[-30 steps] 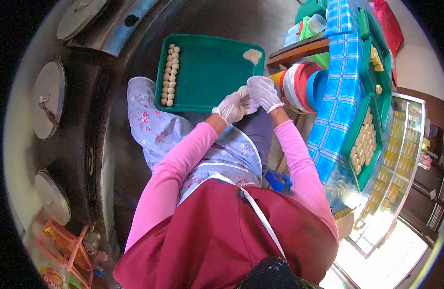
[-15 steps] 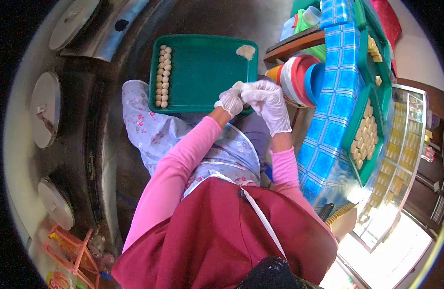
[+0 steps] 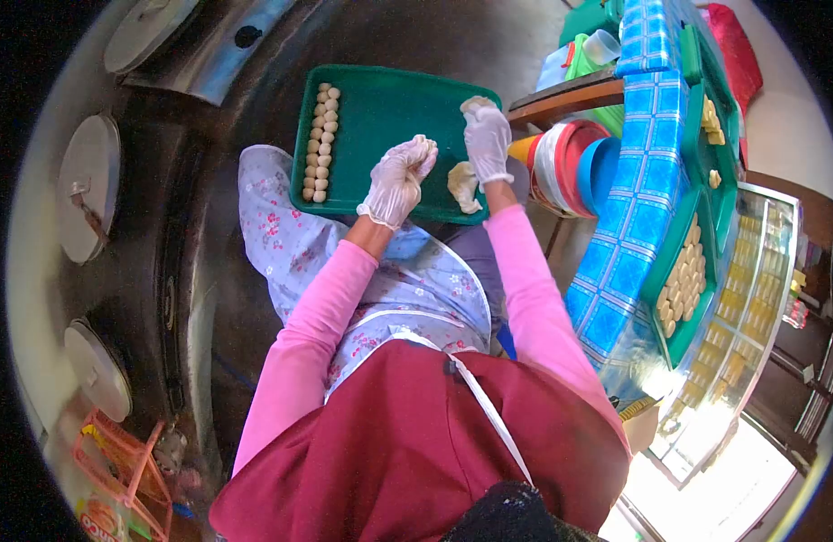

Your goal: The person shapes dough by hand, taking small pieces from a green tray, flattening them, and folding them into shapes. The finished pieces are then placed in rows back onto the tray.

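Note:
My gloved left hand is closed above the near middle of a green tray; its curled fingers hide what they hold, if anything. At the tray's right end, my gloved right hand reaches down with its fingers on a lump of pale dough. Beside my right wrist, a larger, flattened piece of dough lies near the tray's near right corner. Two lines of small round dough balls run along the tray's left side. The tray rests by my lap.
To the right, a table with a blue checked cloth carries green trays, one with many pale pieces. Stacked colourful tubs stand beside it. Round lids line the left side, with an orange basket at the lower left.
My hands have come apart: the left moved left, the right moved up to the dough at the far right corner. A flattened dough piece now shows in the tray's near right.

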The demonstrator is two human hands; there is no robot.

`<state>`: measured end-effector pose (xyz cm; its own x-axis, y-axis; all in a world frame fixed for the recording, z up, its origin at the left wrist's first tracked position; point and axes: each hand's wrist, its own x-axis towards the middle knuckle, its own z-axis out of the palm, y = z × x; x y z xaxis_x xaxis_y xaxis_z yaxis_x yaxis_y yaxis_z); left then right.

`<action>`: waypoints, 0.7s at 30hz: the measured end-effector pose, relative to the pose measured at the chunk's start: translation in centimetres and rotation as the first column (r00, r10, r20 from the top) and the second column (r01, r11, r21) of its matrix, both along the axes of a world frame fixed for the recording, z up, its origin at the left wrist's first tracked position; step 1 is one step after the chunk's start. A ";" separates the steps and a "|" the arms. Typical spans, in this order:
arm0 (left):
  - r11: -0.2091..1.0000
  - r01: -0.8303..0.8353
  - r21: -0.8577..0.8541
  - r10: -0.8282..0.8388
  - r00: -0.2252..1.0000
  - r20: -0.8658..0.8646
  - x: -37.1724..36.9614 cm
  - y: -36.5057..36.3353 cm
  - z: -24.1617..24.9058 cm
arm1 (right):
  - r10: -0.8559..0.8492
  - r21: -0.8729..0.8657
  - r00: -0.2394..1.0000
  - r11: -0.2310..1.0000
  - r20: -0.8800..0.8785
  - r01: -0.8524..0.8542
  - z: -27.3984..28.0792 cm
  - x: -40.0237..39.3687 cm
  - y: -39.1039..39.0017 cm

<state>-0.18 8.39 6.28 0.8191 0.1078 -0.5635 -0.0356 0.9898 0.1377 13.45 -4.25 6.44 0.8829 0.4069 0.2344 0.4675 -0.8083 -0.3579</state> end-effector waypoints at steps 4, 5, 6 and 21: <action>0.990 0.042 0.135 -0.041 0.999 -0.006 -0.2 0.9 0.6 | 0.167 -0.415 0.912 0.910 0.376 0.004 -3.2 2.2 1.9; 0.988 0.058 0.141 -0.060 0.998 0.011 -0.3 1.2 0.7 | 0.202 -0.448 0.905 0.894 0.374 -0.014 -3.6 2.4 2.2; 0.986 0.078 0.145 -0.082 0.996 0.026 -0.4 1.3 0.5 | 0.234 -0.483 0.899 0.875 0.369 -0.030 -3.9 2.4 2.2; 0.897 0.204 0.393 -0.120 0.967 -0.227 0.3 1.0 0.5 | 0.406 0.655 0.514 0.476 -0.756 0.587 3.0 -6.3 0.5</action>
<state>0.16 9.43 6.76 0.7257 0.2383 -0.6455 0.1887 0.8332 0.5197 7.14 -3.75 9.40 0.8395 0.3687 -0.3992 -0.4579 0.0846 -0.8849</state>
